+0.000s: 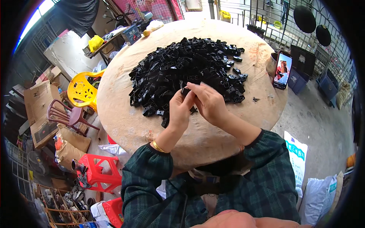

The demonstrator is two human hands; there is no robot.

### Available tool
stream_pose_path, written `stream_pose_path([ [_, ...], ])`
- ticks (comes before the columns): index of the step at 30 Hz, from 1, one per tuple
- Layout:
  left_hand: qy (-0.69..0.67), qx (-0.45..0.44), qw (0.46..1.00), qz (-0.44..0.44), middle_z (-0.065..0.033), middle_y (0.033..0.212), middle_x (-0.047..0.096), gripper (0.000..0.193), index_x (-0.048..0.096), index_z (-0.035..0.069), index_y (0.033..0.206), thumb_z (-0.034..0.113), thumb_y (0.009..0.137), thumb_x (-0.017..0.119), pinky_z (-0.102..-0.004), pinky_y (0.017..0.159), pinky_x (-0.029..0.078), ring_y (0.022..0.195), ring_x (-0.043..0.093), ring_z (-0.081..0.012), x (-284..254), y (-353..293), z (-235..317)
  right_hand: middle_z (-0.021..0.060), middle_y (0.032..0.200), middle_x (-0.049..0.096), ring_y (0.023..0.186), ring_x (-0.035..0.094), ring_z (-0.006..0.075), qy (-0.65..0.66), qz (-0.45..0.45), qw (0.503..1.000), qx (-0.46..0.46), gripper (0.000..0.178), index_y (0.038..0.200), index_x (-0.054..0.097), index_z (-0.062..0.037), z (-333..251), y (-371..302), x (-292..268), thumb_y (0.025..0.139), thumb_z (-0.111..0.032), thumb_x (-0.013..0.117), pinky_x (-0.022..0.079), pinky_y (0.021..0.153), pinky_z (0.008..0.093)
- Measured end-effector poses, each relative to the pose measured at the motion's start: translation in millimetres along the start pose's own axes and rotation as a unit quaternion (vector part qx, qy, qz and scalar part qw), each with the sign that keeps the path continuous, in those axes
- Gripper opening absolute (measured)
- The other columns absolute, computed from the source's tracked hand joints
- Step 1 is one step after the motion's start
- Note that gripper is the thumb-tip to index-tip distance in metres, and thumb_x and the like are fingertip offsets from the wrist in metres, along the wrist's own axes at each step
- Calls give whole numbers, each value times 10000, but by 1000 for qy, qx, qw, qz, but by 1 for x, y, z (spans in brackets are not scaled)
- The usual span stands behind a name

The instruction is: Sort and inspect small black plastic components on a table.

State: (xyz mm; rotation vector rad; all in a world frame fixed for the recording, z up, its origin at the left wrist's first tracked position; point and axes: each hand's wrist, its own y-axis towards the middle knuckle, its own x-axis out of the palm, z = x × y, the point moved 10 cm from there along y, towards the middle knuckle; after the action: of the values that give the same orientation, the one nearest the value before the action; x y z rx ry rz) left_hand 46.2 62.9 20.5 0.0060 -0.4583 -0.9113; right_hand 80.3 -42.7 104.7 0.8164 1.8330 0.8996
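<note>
Nearest, plaid sleeves point(159, 171) lead to both hands: left hand point(179, 110) and right hand point(209, 102) pinch one small black plastic part point(186, 91) above the round table point(125, 121). It could slip into the near pile point(186, 68) and get lost.

Small black plastic part point(186, 91) — angular, moulded, held above the table edge between fingertips of left hand point(180, 110) and right hand point(209, 102) — just in front of the pile of like black parts point(186, 68).

I am seeing one round table point(125, 125), one phone point(282, 70), one yellow chair point(81, 89), two red stools point(97, 171), too many black plastic parts point(182, 64) to count.
</note>
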Motion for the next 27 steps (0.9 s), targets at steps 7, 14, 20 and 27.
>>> stream_pose_path([
  [7,185,-10,979,-87,-55,853,619,237,547,-2,1074,153,894,554,-209,674,455,770,580,-103,25,2,7,103,1094,609,1041,564,259,89,-112,990,17,430,1153,553,-34,34,13,-3,737,-64,655,422,931,401],
  [14,498,189,794,-293,-120,821,592,294,576,58,1046,150,773,638,-355,733,477,803,580,-266,95,-53,10,61,1055,617,949,584,137,290,-96,881,360,335,1149,583,-50,217,12,-46,839,-176,593,483,798,269],
  [20,465,267,717,-446,-94,885,560,291,578,77,983,184,720,637,-380,769,448,881,524,-288,122,-89,-10,94,1047,630,966,592,184,-41,59,904,421,441,1154,571,-14,387,-12,-108,855,-338,584,471,812,276],
  [27,517,294,661,-458,-69,960,509,346,526,81,1085,209,765,552,-354,811,409,934,493,-246,115,-95,-20,224,1206,530,1162,482,300,-122,26,916,380,656,1192,536,3,475,7,-76,803,-525,554,372,969,353],
])
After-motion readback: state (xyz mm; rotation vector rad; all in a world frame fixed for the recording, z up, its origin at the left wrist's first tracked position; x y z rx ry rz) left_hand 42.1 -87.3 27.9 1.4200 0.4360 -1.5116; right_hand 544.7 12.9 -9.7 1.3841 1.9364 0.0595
